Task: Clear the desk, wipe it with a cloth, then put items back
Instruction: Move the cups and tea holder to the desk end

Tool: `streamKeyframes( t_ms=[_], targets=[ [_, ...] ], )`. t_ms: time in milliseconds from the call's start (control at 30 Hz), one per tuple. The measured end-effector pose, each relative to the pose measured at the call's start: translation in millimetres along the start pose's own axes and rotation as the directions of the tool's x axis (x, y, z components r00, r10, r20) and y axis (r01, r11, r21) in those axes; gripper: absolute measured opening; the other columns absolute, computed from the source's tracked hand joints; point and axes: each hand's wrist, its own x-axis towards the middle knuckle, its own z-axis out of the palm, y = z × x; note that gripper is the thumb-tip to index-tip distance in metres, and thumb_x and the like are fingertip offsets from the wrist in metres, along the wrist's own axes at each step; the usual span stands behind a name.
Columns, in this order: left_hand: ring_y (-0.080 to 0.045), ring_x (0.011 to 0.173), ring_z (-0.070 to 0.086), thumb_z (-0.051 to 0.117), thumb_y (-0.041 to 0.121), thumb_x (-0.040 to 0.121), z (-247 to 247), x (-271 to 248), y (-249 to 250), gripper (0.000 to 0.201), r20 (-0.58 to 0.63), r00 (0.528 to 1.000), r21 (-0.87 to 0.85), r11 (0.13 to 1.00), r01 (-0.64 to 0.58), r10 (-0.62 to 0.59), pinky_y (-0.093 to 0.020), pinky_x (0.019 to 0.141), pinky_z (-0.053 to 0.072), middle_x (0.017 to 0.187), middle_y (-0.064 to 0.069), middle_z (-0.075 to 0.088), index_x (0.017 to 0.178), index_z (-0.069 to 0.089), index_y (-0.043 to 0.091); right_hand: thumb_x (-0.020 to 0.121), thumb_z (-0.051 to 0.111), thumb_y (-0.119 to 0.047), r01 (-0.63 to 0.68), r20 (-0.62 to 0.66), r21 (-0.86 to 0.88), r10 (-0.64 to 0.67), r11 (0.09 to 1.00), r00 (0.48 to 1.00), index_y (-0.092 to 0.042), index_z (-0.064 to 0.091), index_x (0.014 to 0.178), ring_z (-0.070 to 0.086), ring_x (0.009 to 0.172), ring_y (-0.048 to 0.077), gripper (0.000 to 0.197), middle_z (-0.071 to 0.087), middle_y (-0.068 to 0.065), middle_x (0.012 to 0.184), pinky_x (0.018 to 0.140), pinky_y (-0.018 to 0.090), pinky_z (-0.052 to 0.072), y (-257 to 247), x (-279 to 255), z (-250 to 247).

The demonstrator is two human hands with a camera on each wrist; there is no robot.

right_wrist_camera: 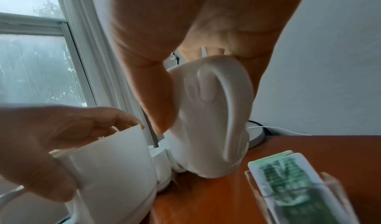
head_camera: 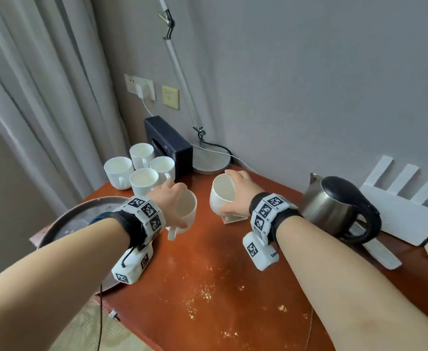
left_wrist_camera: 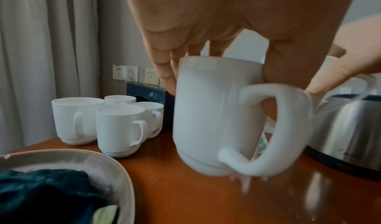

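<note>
1. The left hand [head_camera: 168,196] grips a white ceramic mug with a loop handle [head_camera: 182,214] from above, fingers and thumb curled over its rim; the wrist view shows the mug [left_wrist_camera: 216,113] upright, its base just above the glossy reddish-brown wooden worktop [head_camera: 208,262], handle toward the camera.
2. The right hand [head_camera: 240,196] clasps a second white ceramic mug [head_camera: 223,193] by the rim — tilted, its mouth turned toward 9 o'clock; in the wrist view this mug [right_wrist_camera: 210,116] leans, base near the worktop.
3. Four more white ceramic mugs [head_camera: 142,168] stand clustered at 11 o'clock of the left hand, near the worktop's far left corner, just in front of a dark rectangular box [head_camera: 168,144].
4. A round grey metal tray [head_camera: 81,214] sits at 9 o'clock on the worktop's left edge, with a dark teal cloth [left_wrist_camera: 47,195] lying in it.
5. A brushed-steel electric kettle with a black handle [head_camera: 334,203] stands at 3 o'clock of the right hand — apart from it.
6. A clear acrylic holder with a green-printed card [right_wrist_camera: 292,186] stands just beside the tilted mug.
7. The round white base of a desk lamp [head_camera: 211,160] rests at 12 o'clock, against the wall.
</note>
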Motion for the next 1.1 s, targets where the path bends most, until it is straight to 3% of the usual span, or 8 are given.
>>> streamKeyframes(
  t_ms=[233,533,700,933,1100],
  targets=[
    [-0.020,0.124,0.042,0.072,0.046,0.071,17.8,72.4,-49.2,0.092,0.060,0.991,-0.008,0.993,-0.117,0.117,-0.025,0.089,0.037,0.138,0.003,0.034,0.144,0.020,0.027,0.071,0.077,-0.034,-0.017,0.071,0.006,0.017,1.000,0.997,-0.022,0.017,0.148,0.043,0.128,0.025,0.098,0.020,0.004,0.149,0.102,0.032,0.040,-30.3,98.8,35.1],
    [-0.023,0.127,0.039,0.066,0.051,0.075,42.7,118.9,-72.6,0.085,0.089,0.975,-0.030,0.979,-0.204,0.206,-0.032,0.104,0.038,0.140,-0.002,0.032,0.141,0.025,0.017,0.068,0.080,-0.033,-0.025,0.138,-0.001,0.025,1.000,0.990,-0.021,0.016,0.148,0.040,0.131,0.027,0.102,0.019,0.005,0.149,0.108,0.037,0.035,-26.9,178.9,62.2],
    [-0.024,0.123,0.042,0.063,0.055,0.076,47.0,125.2,-71.1,0.082,0.047,0.969,0.011,0.970,-0.244,0.243,-0.035,0.103,0.039,0.134,-0.003,0.038,0.138,0.029,0.014,0.067,0.081,-0.033,-0.004,0.186,0.008,0.003,1.000,0.983,-0.021,0.015,0.148,0.040,0.131,0.026,0.105,0.018,0.005,0.149,0.108,0.036,0.034,-25.4,191.0,77.4],
    [-0.023,0.131,0.034,0.065,0.051,0.076,44.3,120.5,-71.7,0.089,0.083,0.967,0.135,0.959,-0.249,0.239,-0.032,0.110,0.024,0.143,-0.003,0.031,0.144,0.020,0.015,0.071,0.079,-0.032,0.022,0.240,0.026,-0.028,0.999,0.970,-0.024,0.007,0.150,0.036,0.133,0.026,0.106,0.011,0.005,0.151,0.110,0.036,0.031,-26.8,192.1,84.3],
    [-0.021,0.137,0.026,0.069,0.053,0.072,42.3,114.8,-66.8,0.099,0.106,0.981,0.153,0.973,-0.175,0.160,-0.033,0.113,0.020,0.147,0.000,0.027,0.147,0.014,0.018,0.078,0.073,-0.017,-0.011,0.250,0.027,0.004,1.000,0.968,-0.025,-0.001,0.151,0.037,0.134,0.029,0.104,0.007,0.010,0.154,0.109,0.035,0.032,-21.7,183.3,77.4]
  ],
)
